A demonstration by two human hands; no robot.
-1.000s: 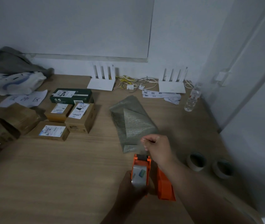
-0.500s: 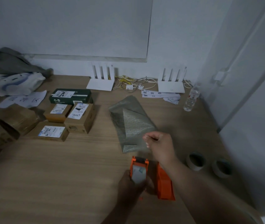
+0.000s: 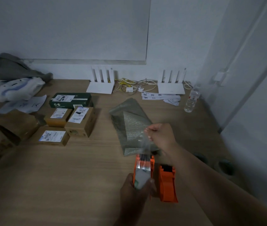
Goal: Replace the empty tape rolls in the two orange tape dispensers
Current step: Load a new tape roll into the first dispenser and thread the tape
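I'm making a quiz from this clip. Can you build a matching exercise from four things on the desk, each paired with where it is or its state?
1. water bottle
2. left hand
3. right hand
4. second orange dispenser

A. pinches clear tape strip
B. lies unheld on desk
C. grips an orange dispenser
D. stands near right wall

Pairs: 1-D, 2-C, 3-A, 4-B

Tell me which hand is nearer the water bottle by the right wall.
Right. The right hand, pinching the clear tape strip, is up over the grey mailer, closer to the water bottle. The left hand grips the orange tape dispenser lower down, farther away.
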